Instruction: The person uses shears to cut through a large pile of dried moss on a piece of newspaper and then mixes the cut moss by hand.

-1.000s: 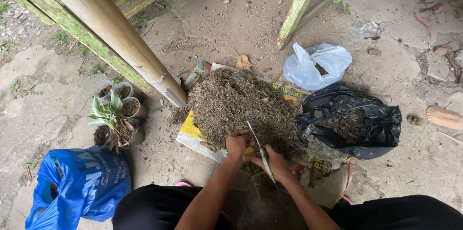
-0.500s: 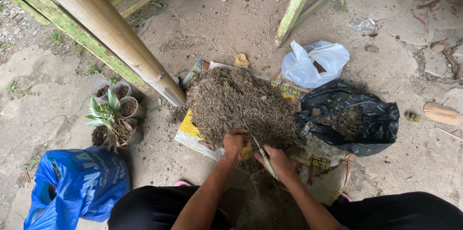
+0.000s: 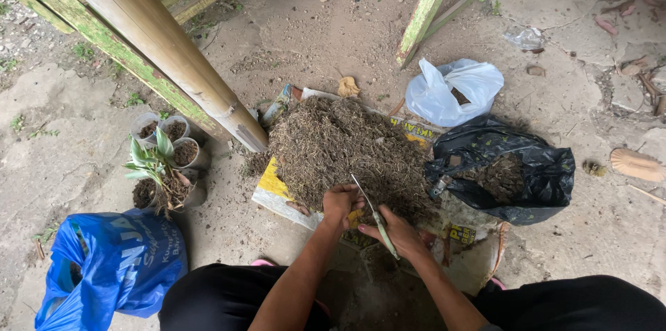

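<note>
A heap of dry brown soil mix (image 3: 347,154) lies on a flattened yellow and white sack (image 3: 277,189) on the ground. My left hand (image 3: 340,205) is closed at the near edge of the heap, with a bit of the material in its fingers. My right hand (image 3: 397,234) holds a slim tool with a green handle and a metal blade (image 3: 371,214); the blade points up toward the left hand. Both forearms reach out from between my knees in black trousers.
An open black bag holding soil (image 3: 503,175) and a white plastic bag (image 3: 451,91) sit right of the heap. Small pots with a green plant (image 3: 163,164) and a blue bag (image 3: 111,268) are left. A thick wooden post (image 3: 159,39) slants overhead.
The camera has shifted slightly; both hands stay at the near edge of the heap, with the tool's blade now angled closer to the left hand.
</note>
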